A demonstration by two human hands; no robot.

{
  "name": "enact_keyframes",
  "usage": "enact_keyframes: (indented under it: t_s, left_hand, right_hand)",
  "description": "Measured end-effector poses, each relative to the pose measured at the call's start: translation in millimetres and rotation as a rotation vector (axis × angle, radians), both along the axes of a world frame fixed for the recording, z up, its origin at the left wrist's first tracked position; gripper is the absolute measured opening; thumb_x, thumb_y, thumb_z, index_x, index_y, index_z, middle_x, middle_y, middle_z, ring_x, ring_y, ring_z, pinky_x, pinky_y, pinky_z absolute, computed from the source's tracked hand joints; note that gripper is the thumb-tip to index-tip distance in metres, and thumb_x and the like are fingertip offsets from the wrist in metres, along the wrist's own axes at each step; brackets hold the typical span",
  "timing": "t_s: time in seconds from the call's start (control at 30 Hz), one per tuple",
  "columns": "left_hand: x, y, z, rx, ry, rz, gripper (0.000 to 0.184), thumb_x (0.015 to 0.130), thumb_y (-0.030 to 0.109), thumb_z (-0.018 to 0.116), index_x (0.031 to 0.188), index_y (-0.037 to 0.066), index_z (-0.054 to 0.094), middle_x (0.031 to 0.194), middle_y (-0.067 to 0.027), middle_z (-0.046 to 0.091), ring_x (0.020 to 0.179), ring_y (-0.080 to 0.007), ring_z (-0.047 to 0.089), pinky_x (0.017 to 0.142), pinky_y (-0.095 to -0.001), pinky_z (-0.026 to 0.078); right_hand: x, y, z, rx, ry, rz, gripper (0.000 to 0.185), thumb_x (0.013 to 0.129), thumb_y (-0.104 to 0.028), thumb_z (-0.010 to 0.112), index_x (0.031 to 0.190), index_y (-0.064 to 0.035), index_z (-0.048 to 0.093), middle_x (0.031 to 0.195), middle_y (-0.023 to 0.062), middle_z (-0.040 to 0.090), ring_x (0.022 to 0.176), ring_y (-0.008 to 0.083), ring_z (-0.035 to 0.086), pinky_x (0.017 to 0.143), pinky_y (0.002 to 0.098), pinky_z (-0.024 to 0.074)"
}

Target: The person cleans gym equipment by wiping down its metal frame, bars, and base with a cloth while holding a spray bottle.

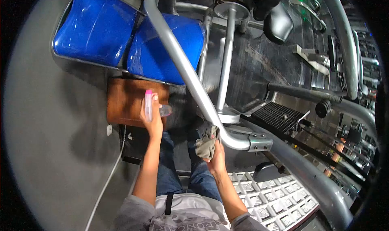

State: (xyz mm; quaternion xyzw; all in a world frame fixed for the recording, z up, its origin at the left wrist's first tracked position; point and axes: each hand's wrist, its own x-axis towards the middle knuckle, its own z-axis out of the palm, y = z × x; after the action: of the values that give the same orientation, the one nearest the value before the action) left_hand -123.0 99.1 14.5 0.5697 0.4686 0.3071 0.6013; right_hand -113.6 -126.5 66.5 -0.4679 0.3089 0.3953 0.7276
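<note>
My left hand (153,123) is closed around a spray bottle (165,110) with a pink-and-clear trigger head. It is held in front of a brown wooden box (121,103). In my right hand (217,158) is a crumpled grey-green cloth (206,146), right beside the lower bend of a silver metal tube frame (184,65). Whether the cloth touches the tube I cannot tell. My fingers partly cover both the bottle and the cloth.
Two blue padded seats (95,26) stand beyond the wooden box. Gym machines fill the right side, with a black slatted plate (279,115) and a dumbbell (323,108). A white cable (106,182) runs along the left wall. A white patterned panel (269,196) lies at lower right.
</note>
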Motion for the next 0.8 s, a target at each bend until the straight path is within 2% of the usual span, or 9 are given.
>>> enact_keyframes:
  t_s: [0.03, 0.07, 0.1, 0.2, 0.23, 0.4, 0.57, 0.63, 0.8]
  left_hand:
    - [9, -4, -5, 0.027, -0.003, 0.001, 0.027, 0.095, 0.027, 0.066, 0.104, 0.001, 0.068, 0.090, -0.0019, 0.064, 0.072, -0.0090, 0.054, 0.068, -0.0260, 0.045]
    - [18, -7, -12, 0.022, -0.003, 0.036, 0.027, 0.095, 0.028, 0.066, 0.101, 0.002, 0.068, 0.088, -0.0012, 0.063, 0.071, -0.0091, 0.053, 0.067, -0.0262, 0.045]
    - [28, -8, -13, -0.039, 0.042, 0.044, 0.024, 0.094, 0.026, 0.067, 0.098, 0.002, 0.067, 0.086, -0.0012, 0.062, 0.072, -0.0091, 0.053, 0.067, -0.0264, 0.045]
    - [63, -14, -24, 0.125, -0.061, 0.054, 0.022, 0.092, 0.022, 0.071, 0.090, 0.002, 0.064, 0.084, -0.0010, 0.061, 0.076, -0.0095, 0.055, 0.068, -0.0272, 0.046]
    - [74, -14, -25, 0.153, -0.094, 0.070, 0.022, 0.091, 0.021, 0.073, 0.088, 0.002, 0.063, 0.083, -0.0010, 0.061, 0.077, -0.0098, 0.055, 0.069, -0.0276, 0.046]
    - [116, 1, -31, 0.227, 0.061, 0.195, 0.030, 0.081, 0.026, 0.082, 0.087, 0.002, 0.065, 0.083, -0.0059, 0.062, 0.078, -0.0165, 0.059, 0.071, -0.0322, 0.046]
    - [148, 21, -27, 0.600, 0.143, 0.229, 0.031, 0.077, 0.027, 0.085, 0.086, 0.004, 0.067, 0.084, -0.0036, 0.063, 0.079, -0.0171, 0.059, 0.073, -0.0338, 0.046]
    - [156, 22, -29, 0.577, 0.142, 0.243, 0.033, 0.072, 0.026, 0.088, 0.087, 0.005, 0.068, 0.085, -0.0041, 0.061, 0.079, -0.0196, 0.058, 0.073, -0.0346, 0.045]
    - [166, 13, -26, 0.528, 0.212, 0.323, 0.044, 0.066, 0.028, 0.092, 0.093, 0.005, 0.064, 0.092, -0.0080, 0.060, 0.087, -0.0247, 0.058, 0.079, -0.0391, 0.045]
  right_hand:
    - [4, -6, 1, -0.250, -0.177, 0.125, 0.021, 0.102, -0.026, 0.051, 0.114, -0.0103, 0.058, 0.099, 0.0058, 0.065, 0.075, 0.0105, 0.061, 0.049, 0.0230, 0.0446]
    - [14, -8, -2, -0.422, -0.575, 0.263, 0.029, 0.095, -0.017, 0.062, 0.121, -0.0036, 0.059, 0.105, 0.0104, 0.065, 0.086, 0.0136, 0.062, 0.074, 0.0324, 0.0516]
    - [33, -9, 12, -0.599, -0.728, 0.512, 0.029, 0.088, -0.012, 0.069, 0.116, -0.0050, 0.062, 0.105, 0.0132, 0.063, 0.090, 0.0227, 0.063, 0.081, 0.0381, 0.0508]
    - [70, -2, 19, -0.824, -1.148, 0.966, 0.047, 0.067, -0.008, 0.080, 0.112, -0.0125, 0.065, 0.100, 0.0133, 0.058, 0.095, 0.0362, 0.059, 0.080, 0.0440, 0.0504]
    - [75, 0, 9, -0.844, -1.282, 1.038, 0.048, 0.066, -0.009, 0.081, 0.111, -0.0145, 0.066, 0.100, 0.0112, 0.058, 0.095, 0.0326, 0.059, 0.078, 0.0433, 0.0506]
    - [111, 41, -7, -0.830, -1.437, 1.034, 0.047, 0.065, -0.009, 0.082, 0.109, -0.0190, 0.069, 0.098, 0.0075, 0.057, 0.094, 0.0295, 0.059, 0.077, 0.0421, 0.0513]
    - [151, 72, -26, -0.671, -1.354, 0.923, 0.033, 0.074, -0.018, 0.076, 0.106, -0.0136, 0.070, 0.100, 0.0089, 0.058, 0.097, 0.0323, 0.059, 0.080, 0.0428, 0.0500]
    - [152, 57, -33, -0.562, -1.386, 0.872, 0.031, 0.074, -0.015, 0.075, 0.105, -0.0105, 0.070, 0.102, 0.0110, 0.059, 0.098, 0.0330, 0.059, 0.082, 0.0419, 0.0491]
    - [138, -15, -38, -0.515, -1.032, 0.924, 0.026, 0.077, -0.010, 0.071, 0.102, -0.0043, 0.069, 0.098, 0.0140, 0.063, 0.094, 0.0323, 0.064, 0.084, 0.0387, 0.0497]
